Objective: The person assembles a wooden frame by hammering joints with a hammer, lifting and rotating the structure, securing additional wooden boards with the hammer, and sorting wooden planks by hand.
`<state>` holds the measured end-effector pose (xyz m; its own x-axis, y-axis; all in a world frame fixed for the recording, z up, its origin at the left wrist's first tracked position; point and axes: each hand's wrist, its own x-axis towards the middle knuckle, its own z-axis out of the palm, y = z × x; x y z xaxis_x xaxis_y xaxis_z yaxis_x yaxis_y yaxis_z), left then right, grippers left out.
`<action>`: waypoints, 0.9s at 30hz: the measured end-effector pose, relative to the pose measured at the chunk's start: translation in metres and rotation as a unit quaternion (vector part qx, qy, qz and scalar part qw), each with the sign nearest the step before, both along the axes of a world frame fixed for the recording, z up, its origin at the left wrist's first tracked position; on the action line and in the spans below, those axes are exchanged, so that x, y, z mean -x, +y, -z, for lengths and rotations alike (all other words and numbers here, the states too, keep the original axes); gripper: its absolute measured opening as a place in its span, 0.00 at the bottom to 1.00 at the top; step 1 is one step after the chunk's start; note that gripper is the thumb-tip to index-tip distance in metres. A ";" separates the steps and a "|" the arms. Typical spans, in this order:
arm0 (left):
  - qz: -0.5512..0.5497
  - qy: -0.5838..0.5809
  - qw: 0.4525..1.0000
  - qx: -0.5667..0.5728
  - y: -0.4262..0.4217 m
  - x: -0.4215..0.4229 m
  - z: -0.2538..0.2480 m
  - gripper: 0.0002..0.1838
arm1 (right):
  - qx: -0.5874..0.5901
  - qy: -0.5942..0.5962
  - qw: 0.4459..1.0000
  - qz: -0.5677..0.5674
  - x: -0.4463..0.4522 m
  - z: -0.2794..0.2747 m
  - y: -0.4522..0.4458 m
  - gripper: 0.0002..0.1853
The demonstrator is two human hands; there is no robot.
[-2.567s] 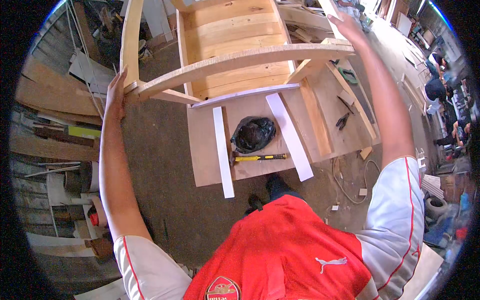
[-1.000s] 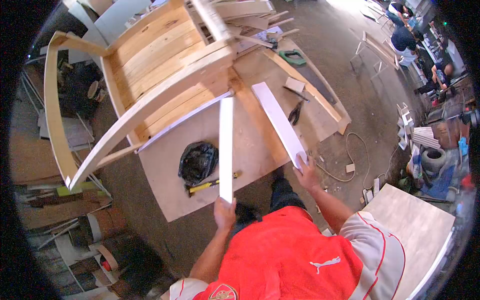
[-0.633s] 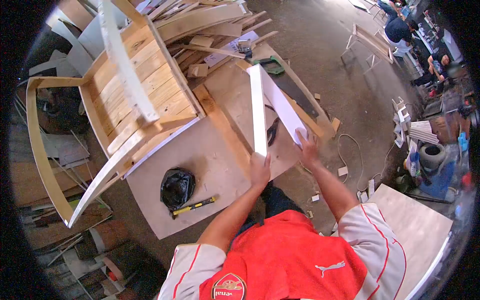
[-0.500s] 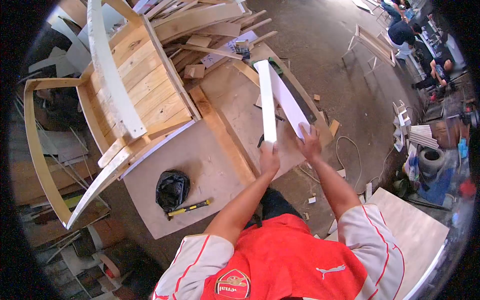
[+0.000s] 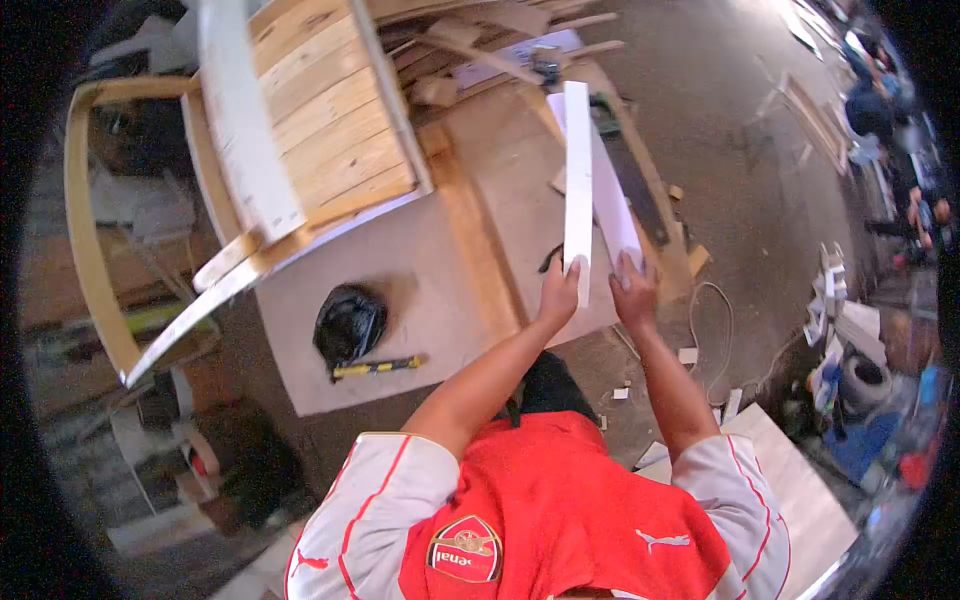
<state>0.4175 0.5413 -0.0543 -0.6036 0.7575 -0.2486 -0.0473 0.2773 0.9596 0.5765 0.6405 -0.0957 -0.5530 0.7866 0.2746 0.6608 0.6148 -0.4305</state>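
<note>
My left hand (image 5: 562,292) is closed around the near end of a narrow white strip (image 5: 577,170), which points away from me. Closed on the near end of a second, wider white strip (image 5: 612,205) is my right hand (image 5: 634,288). The two strips overlap at their far ends; I cannot tell whether they are joined there. Both are held above a flat brown board (image 5: 500,150). A small dark curved object (image 5: 549,258) shows just left of the narrow strip, partly hidden.
A wooden slatted frame with white curved pieces (image 5: 330,120) stands at the left. A black plastic bag (image 5: 350,322) and a yellow-black box cutter (image 5: 377,368) lie on the board. Scrap wood (image 5: 480,40) is piled behind. People (image 5: 870,110) are at far right, and a cable (image 5: 728,320) lies on the floor.
The view has shifted, so most things appear displaced. The narrow strip has swung rightward across the wider one, and the gap between their far parts has closed. Both hands keep their grip.
</note>
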 end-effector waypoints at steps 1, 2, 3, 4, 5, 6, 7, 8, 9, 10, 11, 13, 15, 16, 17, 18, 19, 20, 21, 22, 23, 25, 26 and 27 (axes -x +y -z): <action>-0.009 0.032 0.999 -0.003 -0.024 0.009 0.006 0.26 | 0.020 0.019 0.999 -0.016 0.001 -0.002 -0.016 0.30; -0.015 0.063 0.998 -0.007 -0.054 0.015 0.015 0.25 | 0.039 0.037 0.998 -0.029 -0.002 -0.005 -0.036 0.30; -0.018 0.094 0.995 -0.010 -0.082 0.019 0.020 0.24 | 0.058 0.054 0.996 -0.040 -0.008 -0.005 -0.055 0.30; -0.018 0.075 0.997 0.020 -0.111 0.024 0.013 0.24 | 0.061 0.029 0.996 -0.064 -0.014 -0.005 -0.072 0.30; -0.016 0.056 0.997 0.048 -0.141 0.033 0.003 0.23 | 0.061 0.005 0.994 -0.086 -0.019 -0.002 -0.090 0.31; -0.012 0.038 0.997 0.073 -0.168 0.041 -0.005 0.23 | 0.058 -0.018 0.993 -0.106 -0.021 -0.001 -0.105 0.31; -0.022 0.038 0.997 0.062 -0.197 0.045 0.004 0.23 | 0.057 -0.023 0.991 -0.115 -0.018 -0.003 -0.126 0.31; -0.033 0.037 0.998 0.049 -0.223 0.049 0.023 0.23 | 0.055 -0.031 0.990 -0.125 -0.013 -0.014 -0.144 0.31; -0.043 0.033 0.998 0.036 -0.246 0.051 0.037 0.22 | 0.053 -0.041 0.989 -0.134 -0.009 -0.021 -0.158 0.30; -0.041 0.033 0.997 0.048 -0.268 0.052 0.041 0.22 | 0.082 -0.052 0.985 -0.143 -0.009 -0.017 -0.169 0.31; -0.039 0.034 0.997 0.059 -0.287 0.055 0.044 0.22 | 0.084 -0.056 0.984 -0.147 -0.007 -0.013 -0.178 0.31; -0.030 0.053 0.996 0.060 -0.311 0.067 0.053 0.22 | 0.084 -0.060 0.983 -0.152 0.001 -0.007 -0.197 0.30; -0.015 0.083 0.996 0.041 -0.323 0.075 0.062 0.21 | 0.085 -0.060 0.986 -0.128 0.010 -0.004 -0.215 0.30; -0.006 0.104 0.993 0.051 -0.320 0.080 0.054 0.21 | 0.084 -0.061 0.988 -0.113 0.013 -0.003 -0.223 0.30; 0.001 0.103 0.994 0.032 -0.318 0.086 0.050 0.21 | 0.072 -0.057 0.992 -0.090 0.016 0.001 -0.233 0.31; 0.007 0.103 0.995 0.013 -0.313 0.090 0.049 0.21 | 0.059 -0.054 0.994 -0.068 0.018 0.006 -0.240 0.32; 0.010 0.101 0.995 -0.005 -0.306 0.094 0.050 0.21 | 0.047 -0.050 0.996 -0.048 0.022 0.008 -0.245 0.33; 0.022 0.080 0.996 -0.038 -0.299 0.099 0.073 0.22 | 0.052 -0.037 0.998 -0.027 0.027 0.010 -0.249 0.32; 0.040 0.079 0.996 -0.008 -0.290 0.101 0.072 0.22 | 0.061 -0.025 0.998 -0.008 0.034 0.011 -0.252 0.32; 0.056 0.078 0.995 0.022 -0.280 0.103 0.064 0.23 | 0.070 -0.014 0.997 0.010 0.039 0.013 -0.253 0.32; 0.074 0.078 0.993 0.053 -0.270 0.106 0.060 0.23 | 0.064 -0.020 0.998 0.021 0.045 0.020 -0.250 0.32; 0.073 0.076 0.994 0.034 -0.247 0.102 0.070 0.24 | 0.049 -0.027 0.997 0.053 0.062 0.025 -0.236 0.31; 0.073 0.074 0.994 0.023 -0.232 0.099 0.074 0.24 | 0.063 -0.057 0.993 0.076 0.070 0.021 -0.232 0.30; 0.078 0.069 0.994 0.034 -0.218 0.096 0.071 0.25 | 0.056 -0.056 0.994 0.076 0.077 0.019 -0.224 0.30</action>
